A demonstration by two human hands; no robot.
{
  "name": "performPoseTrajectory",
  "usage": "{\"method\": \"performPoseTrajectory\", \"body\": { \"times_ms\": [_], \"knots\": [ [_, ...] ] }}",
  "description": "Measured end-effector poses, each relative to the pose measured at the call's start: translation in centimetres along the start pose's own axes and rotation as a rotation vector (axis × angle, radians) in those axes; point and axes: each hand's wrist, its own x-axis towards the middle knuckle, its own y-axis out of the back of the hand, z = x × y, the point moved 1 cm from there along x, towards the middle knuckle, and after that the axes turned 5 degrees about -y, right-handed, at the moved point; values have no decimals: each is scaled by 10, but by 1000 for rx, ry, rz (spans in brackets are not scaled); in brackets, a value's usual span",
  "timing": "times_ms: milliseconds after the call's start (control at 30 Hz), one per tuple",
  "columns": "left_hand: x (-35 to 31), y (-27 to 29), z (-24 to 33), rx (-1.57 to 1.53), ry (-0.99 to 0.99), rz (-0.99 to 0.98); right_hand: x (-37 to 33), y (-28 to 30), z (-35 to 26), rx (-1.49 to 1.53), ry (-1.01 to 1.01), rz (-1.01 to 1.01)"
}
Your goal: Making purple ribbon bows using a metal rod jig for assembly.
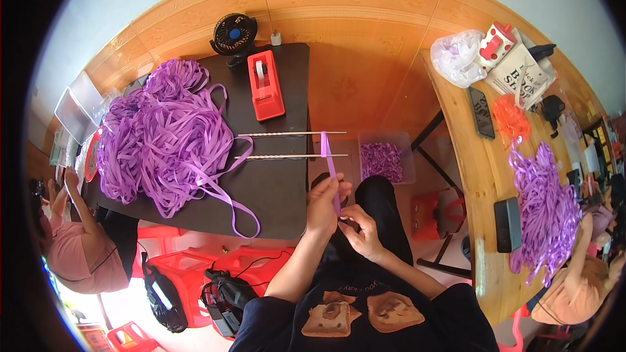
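Note:
Two thin metal rods (280, 156), twisted along part of their length, stick out side by side past the right edge of the dark table. A purple ribbon (331, 168) is looped around both near their tips and runs down toward me. My left hand (322, 203) is closed on this ribbon below the rods. Just below and to the right, my right hand (362, 232) has its fingers pinched together at the ribbon's lower end; the fingertips partly hide it. A large heap of purple ribbon (163, 143) covers the table's left side, one loose loop hanging near the front edge.
On the dark table (274, 202) stand a red tape dispenser (266, 88) and a black fan (235, 34). A clear bin (385, 160) below holds small purple pieces. The wooden table (456, 117) at right bears a phone (481, 113), bags and more ribbon (544, 208). People sit at both sides.

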Motion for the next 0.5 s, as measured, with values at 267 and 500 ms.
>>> {"method": "performPoseTrajectory", "body": {
  "times_ms": [267,500],
  "knots": [
    [-39,24,-7,138,-95,-8,-7,-2,-7,112,-139,-96],
    [-43,32,-7,92,-59,6,-12,-7,-3,285,-233,-140]
  ]
}}
